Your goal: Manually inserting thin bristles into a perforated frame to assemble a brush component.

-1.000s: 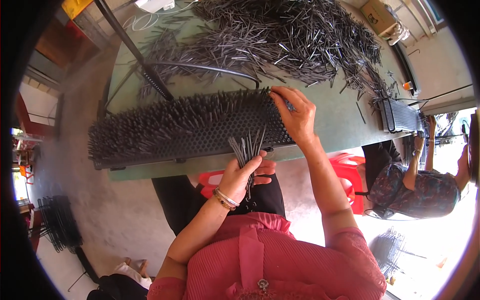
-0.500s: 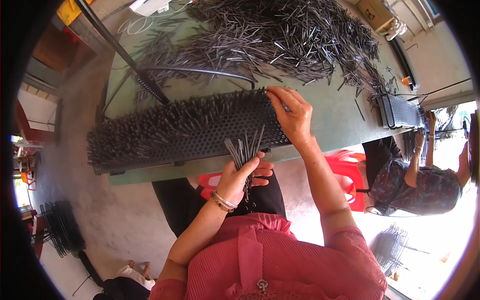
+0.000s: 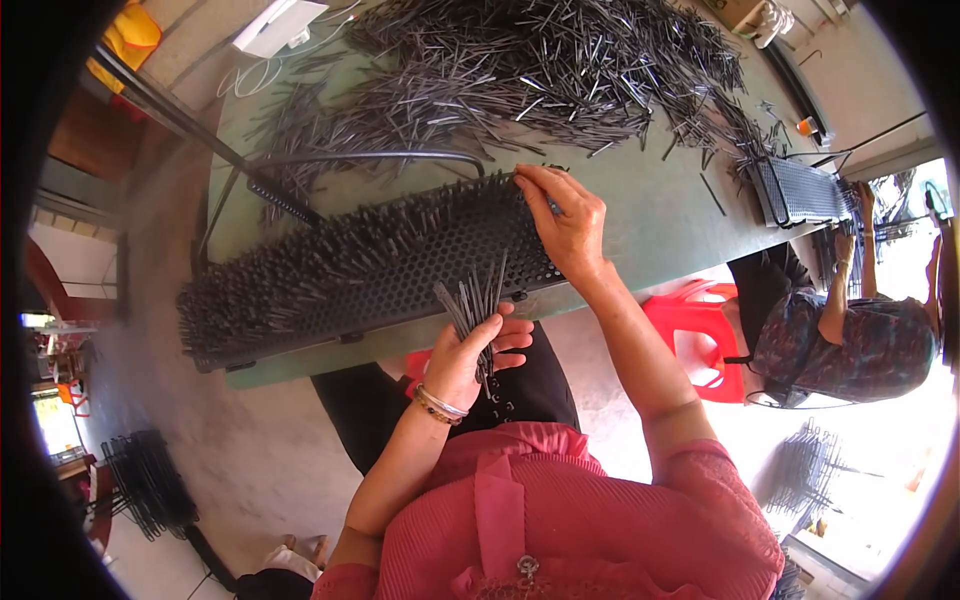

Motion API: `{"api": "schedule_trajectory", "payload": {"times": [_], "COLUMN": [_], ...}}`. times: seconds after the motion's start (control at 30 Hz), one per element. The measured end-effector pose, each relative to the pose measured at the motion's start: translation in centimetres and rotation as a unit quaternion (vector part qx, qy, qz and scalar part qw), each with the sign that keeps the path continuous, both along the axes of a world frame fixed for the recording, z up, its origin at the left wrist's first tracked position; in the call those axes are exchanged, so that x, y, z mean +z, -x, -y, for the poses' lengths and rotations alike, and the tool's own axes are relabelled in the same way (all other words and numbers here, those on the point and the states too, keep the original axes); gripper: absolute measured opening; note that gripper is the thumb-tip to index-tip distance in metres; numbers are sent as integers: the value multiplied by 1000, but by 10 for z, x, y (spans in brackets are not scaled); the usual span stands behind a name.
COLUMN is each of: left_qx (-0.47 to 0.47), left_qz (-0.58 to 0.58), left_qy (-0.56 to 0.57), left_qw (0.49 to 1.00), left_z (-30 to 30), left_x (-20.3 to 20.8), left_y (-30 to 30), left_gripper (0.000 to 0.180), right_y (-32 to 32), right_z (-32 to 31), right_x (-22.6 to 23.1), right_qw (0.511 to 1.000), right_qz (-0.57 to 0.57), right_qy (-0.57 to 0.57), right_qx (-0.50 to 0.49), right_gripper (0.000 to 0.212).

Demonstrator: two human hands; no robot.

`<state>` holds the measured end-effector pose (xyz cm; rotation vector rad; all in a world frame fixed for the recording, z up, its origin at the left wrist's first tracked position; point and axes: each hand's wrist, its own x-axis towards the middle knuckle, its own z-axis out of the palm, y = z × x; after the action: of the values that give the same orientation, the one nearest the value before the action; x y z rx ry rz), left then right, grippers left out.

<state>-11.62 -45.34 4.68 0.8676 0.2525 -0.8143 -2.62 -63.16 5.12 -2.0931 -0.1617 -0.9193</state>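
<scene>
A long dark panel full of round holes point(image 3: 465, 248) lies along the table's near edge. Thin dark sticks point(image 3: 300, 255) stand packed in its holes over the left part and along the far edge. In front of it, my left hand point(image 3: 458, 365) is closed around a fanned bundle of thin dark sticks point(image 3: 468, 308), its outer fingers loosely apart. At the panel's far right corner, my right hand point(image 3: 568, 222) is pinched, with thumb and fingertips together. What those fingertips hold, if anything, is too small to make out.
A big heap of loose dark sticks point(image 3: 560, 75) covers the back of the green table point(image 3: 640, 220). A black metal frame point(image 3: 180, 110) rises at the left. On the right, another person point(image 3: 840, 340) works at a second perforated panel point(image 3: 800, 192), near a red plastic stool point(image 3: 690, 325).
The whole view has shifted and tilted slightly. My right hand stays pinched at the panel's far right corner, and my left hand keeps hold of the stick bundle.
</scene>
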Motion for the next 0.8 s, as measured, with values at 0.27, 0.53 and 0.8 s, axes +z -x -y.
{"api": "schedule_trajectory", "payload": {"times": [0.27,0.53,0.8], "left_qx": [-3,6,5], "left_qz": [13,-12,26], "left_qy": [0,10,13], "left_qw": [1000,1000,1000], "left_z": [0,0,-4], "left_x": [1,1,8], "left_y": [1,0,1], "left_gripper": [27,27,27], "right_y": [0,1,43], "right_z": [0,1,2], "right_x": [-1,14,40], "right_qw": [994,996,976], "right_qz": [27,39,-200], "right_qy": [89,77,-82], "right_qx": [58,31,36], "right_gripper": [15,14,12]}}
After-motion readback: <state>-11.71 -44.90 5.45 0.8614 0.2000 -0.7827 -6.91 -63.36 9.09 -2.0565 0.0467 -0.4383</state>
